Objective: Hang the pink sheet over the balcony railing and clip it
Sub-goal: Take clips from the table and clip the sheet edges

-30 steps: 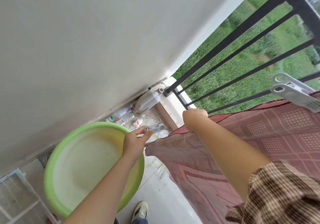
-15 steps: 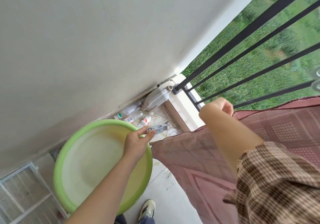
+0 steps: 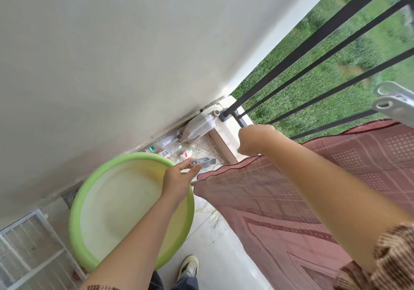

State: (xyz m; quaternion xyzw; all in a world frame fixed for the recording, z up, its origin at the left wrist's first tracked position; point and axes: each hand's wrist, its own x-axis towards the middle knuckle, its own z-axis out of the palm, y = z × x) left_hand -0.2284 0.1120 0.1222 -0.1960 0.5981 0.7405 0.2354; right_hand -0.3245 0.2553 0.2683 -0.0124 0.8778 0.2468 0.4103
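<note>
Right hand fists the pink sheet edge at the railing, probably to steady it. Left hand pinches a grey clip, ready to fasten.

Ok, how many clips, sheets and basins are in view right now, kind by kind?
Clips: 2 (small grey plastic clip pinched in the left hand; large grey plastic clip at the picture's right edge, above the sheet)
Pink patterned sheet: 1
Round green plastic basin: 1
Total: 4
</note>
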